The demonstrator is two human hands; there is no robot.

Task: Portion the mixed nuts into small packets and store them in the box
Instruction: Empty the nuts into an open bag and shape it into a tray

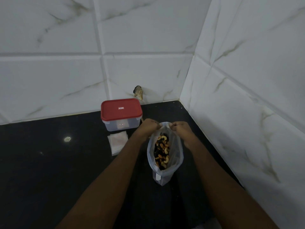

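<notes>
A clear plastic bag (176, 156) stands upright on the black counter, its mouth spread wide. Mixed nuts (161, 151) show inside: cashews, almonds and dark pieces. My left hand (148, 127) pinches the far rim of the bag from the left. My right hand (181, 131) pinches the same rim from the right. A clear box with a red lid (121, 109) sits closed behind my left hand, against the wall. A small stack of empty clear packets (118, 142) lies flat in front of the box.
The black counter (49, 162) ends in a corner of white marble-look tiles, with a wall (247, 113) close on the right. A chipped hole in the tile (138, 93) is behind the box.
</notes>
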